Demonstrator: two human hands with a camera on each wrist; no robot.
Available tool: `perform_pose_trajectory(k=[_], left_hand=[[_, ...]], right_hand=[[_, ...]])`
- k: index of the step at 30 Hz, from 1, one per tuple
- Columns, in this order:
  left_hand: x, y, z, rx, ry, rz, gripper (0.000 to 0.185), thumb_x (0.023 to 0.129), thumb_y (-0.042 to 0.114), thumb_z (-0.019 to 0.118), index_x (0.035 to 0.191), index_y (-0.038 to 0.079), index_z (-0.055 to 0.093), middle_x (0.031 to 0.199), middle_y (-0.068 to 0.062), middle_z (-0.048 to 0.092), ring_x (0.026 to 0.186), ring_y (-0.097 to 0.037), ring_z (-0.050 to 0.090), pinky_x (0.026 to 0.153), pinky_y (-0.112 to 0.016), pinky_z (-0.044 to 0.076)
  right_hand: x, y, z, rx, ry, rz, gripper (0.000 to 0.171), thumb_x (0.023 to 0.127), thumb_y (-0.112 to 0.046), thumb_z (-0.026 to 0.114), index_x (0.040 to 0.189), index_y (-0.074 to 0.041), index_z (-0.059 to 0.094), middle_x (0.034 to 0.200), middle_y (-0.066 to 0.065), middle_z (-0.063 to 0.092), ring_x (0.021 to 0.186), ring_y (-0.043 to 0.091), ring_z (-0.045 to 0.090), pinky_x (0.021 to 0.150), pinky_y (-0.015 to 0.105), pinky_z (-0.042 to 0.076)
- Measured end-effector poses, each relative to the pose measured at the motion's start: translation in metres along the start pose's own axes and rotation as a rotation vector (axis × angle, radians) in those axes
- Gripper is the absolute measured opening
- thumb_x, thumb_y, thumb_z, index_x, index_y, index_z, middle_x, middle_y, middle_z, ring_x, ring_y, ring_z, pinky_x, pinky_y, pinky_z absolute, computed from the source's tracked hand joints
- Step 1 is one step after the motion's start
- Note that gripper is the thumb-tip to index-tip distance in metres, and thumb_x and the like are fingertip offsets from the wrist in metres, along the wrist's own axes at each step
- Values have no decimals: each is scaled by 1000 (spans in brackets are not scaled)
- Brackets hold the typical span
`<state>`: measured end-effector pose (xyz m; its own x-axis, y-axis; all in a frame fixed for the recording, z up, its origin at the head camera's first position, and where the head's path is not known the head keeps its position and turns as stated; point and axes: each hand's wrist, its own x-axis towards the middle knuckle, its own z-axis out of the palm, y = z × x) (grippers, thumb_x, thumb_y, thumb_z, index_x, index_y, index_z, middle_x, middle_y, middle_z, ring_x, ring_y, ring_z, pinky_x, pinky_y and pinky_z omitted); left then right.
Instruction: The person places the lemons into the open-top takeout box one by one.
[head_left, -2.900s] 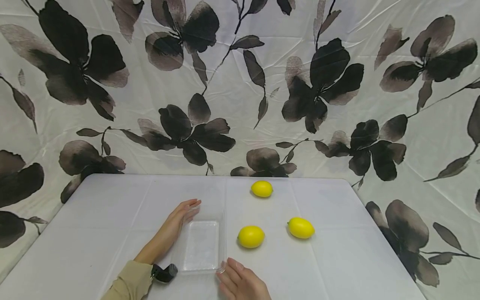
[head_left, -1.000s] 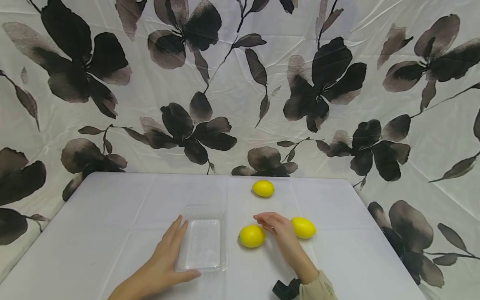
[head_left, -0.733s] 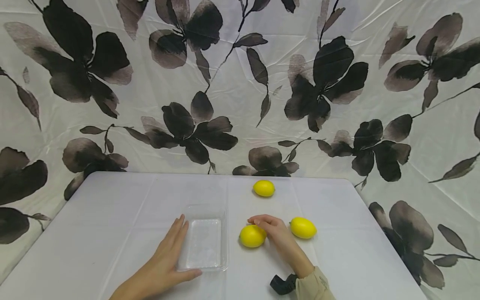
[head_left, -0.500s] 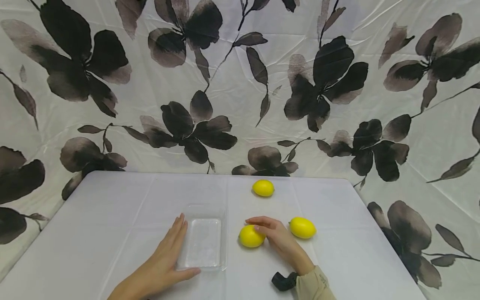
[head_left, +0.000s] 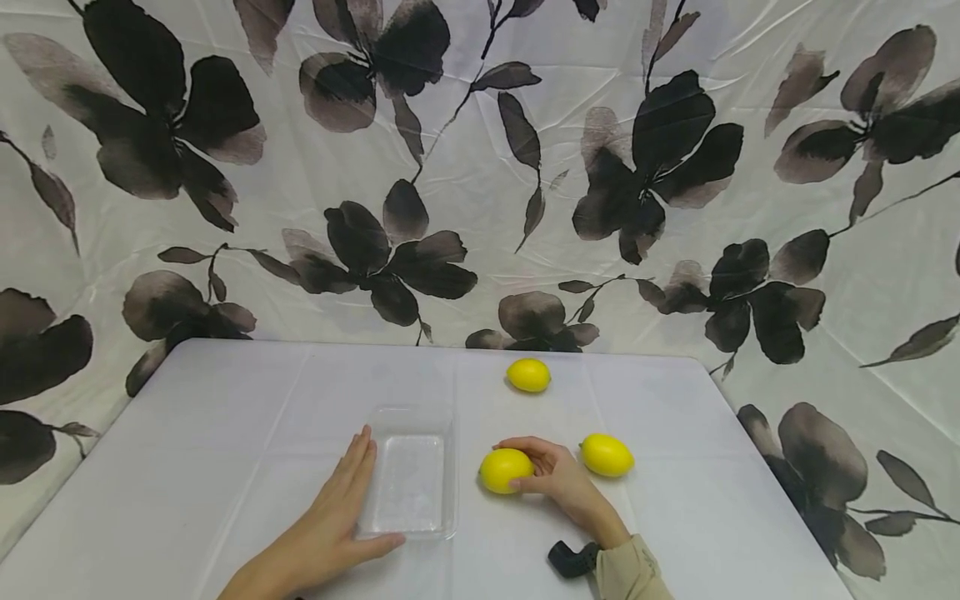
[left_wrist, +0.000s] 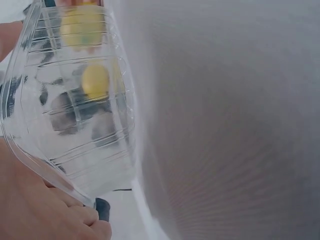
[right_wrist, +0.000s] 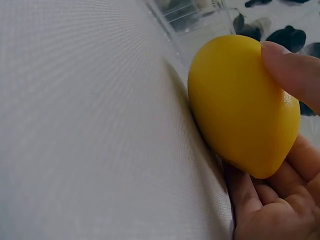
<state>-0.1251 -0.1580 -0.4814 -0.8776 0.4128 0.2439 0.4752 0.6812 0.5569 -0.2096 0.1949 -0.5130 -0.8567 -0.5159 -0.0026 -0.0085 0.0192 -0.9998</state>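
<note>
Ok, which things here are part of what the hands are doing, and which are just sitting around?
In hand:
- near lemon, gripped by the right hand
- clear plastic tray, steadied by the left hand

Lying about:
- far lemon
- right-side lemon
- white table
- floral backdrop cloth

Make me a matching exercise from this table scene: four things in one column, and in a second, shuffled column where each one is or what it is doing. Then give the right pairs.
Things
1. right hand
2. left hand
3. far lemon
4. clear tray

States
A. lies alone near the back edge of the table
B. fingers curled round the near lemon
C. stands empty on the white table
D. rests flat against the tray's left side, thumb along its near edge

Pairs: 1-B, 2-D, 3-A, 4-C
</note>
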Motion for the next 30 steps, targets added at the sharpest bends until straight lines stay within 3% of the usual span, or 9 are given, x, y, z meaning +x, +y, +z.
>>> perform_pose_trajectory(k=[4, 9, 18, 24, 30], left_hand=[[-1, 1, 0, -5, -5, -9, 115, 85, 58, 70, 154, -10, 8, 164, -22, -4, 150, -38, -2, 109, -11, -12], [-2, 0, -1, -9, -4, -7, 115, 85, 58, 70, 155, -7, 6, 164, -20, -4, 151, -37, -4, 110, -12, -12], [-2, -1, 0, 0, 13, 3, 113, 86, 57, 69, 155, -7, 7, 165, -20, -4, 151, -35, -5, 110, -11, -12], [-2, 1, 0, 15, 9, -4, 114, 85, 59, 69, 155, -8, 9, 165, -20, -2, 151, -35, -4, 110, -12, -12], [-2, 3, 0, -4, 6, -3, 112, 87, 57, 68, 156, -7, 7, 164, -21, -3, 151, -35, -5, 109, -12, -12]], right_hand=[[0, -1, 2, -34, 30, -11, 56, 82, -6, 79, 134, -4, 59, 137, 12, 58, 132, 22, 48, 110, 22, 36], [2, 2, 5, -103, 47, -97, 55, 80, 0, 79, 131, 1, 57, 132, 18, 57, 125, 22, 52, 109, 23, 37], [-3, -12, 16, -349, 9, -200, 61, 78, -2, 82, 134, 0, 58, 128, 11, 61, 120, 20, 55, 108, 24, 37], [-10, -33, 25, -431, -7, -203, 62, 76, -2, 83, 133, 1, 58, 128, 12, 63, 119, 20, 56, 107, 29, 39], [-6, -17, 20, -443, 21, -169, 62, 76, -6, 84, 132, -2, 58, 129, 6, 63, 121, 17, 55, 108, 31, 39]])
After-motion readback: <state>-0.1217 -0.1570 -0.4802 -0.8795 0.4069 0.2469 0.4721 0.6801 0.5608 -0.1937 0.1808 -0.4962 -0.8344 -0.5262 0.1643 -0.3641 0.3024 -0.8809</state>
